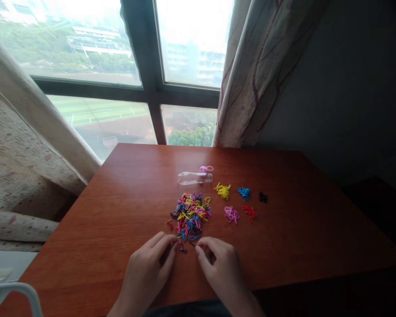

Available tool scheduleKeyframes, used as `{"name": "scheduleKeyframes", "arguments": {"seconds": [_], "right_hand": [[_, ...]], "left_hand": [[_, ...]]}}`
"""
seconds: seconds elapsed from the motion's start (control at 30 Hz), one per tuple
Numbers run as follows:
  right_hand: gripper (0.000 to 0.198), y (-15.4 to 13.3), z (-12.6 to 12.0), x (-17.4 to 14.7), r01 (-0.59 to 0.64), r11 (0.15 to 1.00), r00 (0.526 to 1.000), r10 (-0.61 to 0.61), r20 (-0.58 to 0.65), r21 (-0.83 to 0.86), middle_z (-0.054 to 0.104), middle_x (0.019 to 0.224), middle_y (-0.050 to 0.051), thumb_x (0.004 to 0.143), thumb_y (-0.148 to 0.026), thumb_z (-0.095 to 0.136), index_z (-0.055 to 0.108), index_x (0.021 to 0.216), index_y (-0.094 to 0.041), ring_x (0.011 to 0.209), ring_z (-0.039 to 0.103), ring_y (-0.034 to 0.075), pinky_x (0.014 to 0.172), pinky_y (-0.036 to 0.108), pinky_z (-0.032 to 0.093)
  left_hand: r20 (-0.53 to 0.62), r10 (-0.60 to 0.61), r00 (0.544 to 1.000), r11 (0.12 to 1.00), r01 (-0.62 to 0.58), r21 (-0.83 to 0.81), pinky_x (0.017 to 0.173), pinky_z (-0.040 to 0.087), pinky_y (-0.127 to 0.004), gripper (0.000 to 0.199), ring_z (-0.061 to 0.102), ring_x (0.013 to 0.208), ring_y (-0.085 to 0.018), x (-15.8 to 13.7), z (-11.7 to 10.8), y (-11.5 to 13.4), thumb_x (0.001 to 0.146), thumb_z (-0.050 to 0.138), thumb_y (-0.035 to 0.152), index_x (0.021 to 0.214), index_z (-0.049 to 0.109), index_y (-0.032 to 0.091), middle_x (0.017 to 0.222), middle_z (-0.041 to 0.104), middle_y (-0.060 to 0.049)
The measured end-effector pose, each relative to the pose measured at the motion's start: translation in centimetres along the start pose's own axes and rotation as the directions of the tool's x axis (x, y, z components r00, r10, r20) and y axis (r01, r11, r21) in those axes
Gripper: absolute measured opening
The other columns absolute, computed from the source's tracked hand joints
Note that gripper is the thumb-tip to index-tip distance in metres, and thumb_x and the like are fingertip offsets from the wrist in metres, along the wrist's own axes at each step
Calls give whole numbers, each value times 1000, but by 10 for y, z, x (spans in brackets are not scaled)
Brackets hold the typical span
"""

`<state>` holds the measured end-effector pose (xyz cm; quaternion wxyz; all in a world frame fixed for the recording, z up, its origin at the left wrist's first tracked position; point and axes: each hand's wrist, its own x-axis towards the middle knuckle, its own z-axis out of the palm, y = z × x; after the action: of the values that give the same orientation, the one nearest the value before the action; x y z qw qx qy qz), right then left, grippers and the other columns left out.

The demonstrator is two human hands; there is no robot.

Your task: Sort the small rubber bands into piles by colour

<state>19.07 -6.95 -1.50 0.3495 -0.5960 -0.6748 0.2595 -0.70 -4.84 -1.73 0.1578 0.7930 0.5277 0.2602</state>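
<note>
A mixed pile of colourful rubber bands (191, 213) lies on the table in front of me. At its near edge my right hand (218, 257) pinches a black rubber band (192, 244) between thumb and finger. My left hand (152, 259) is closed at the pile's near left side, its thumb and fingertip together; whatever is between them is too small to make out. A few loose bands (181, 248) lie between my hands. Right of the pile are small single-colour heaps: yellow bands (223, 190), blue bands (243, 193), black bands (262, 197), pink bands (231, 214) and red bands (250, 213).
Behind the pile a clear plastic bottle (194, 178) lies on its side, with a pink looped cap (206, 169) beside its neck. The brown wooden table (119, 198) reaches to a window with curtains (251, 79). A white curved rail (16, 288) stands at the lower left.
</note>
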Motion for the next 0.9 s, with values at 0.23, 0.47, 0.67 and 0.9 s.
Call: {"name": "scheduleKeyframes", "arguments": {"seconds": [0.23,0.47,0.67,0.9], "right_hand": [[25,39,-64,7,-100,995,971,96,-219,-9,66,65,0,91,-38,56,71,82,-21,56,61,14,55,21,45],[41,128,-140,37,-307,920,864,161,-477,-245,68,67,5,83,-55,55,73,85,-18,60,62,19,56,26,46],[42,154,-148,61,-287,887,883,99,-459,-362,67,65,5,85,-53,50,73,86,-18,59,63,19,58,27,44],[42,146,-143,58,-283,879,875,73,-478,-384,68,67,5,86,-52,49,74,89,-19,60,64,20,58,28,44]], "left_hand": [[-28,21,999,1000,-21,10,64,47,-24,14,66,72,-14,-2,0,-1,95,49,27,94,63,25,81,66,2],[-31,21,999,999,-21,27,64,47,-24,14,66,72,-15,-2,2,-3,95,49,28,94,63,26,81,66,2],[-23,12,1000,1000,-12,21,62,47,-24,14,67,71,-15,0,1,-2,95,50,29,94,63,26,81,66,2],[-32,12,999,1000,-12,1,63,48,-23,13,66,71,-14,0,0,-1,94,50,28,94,63,26,80,66,2]]}}
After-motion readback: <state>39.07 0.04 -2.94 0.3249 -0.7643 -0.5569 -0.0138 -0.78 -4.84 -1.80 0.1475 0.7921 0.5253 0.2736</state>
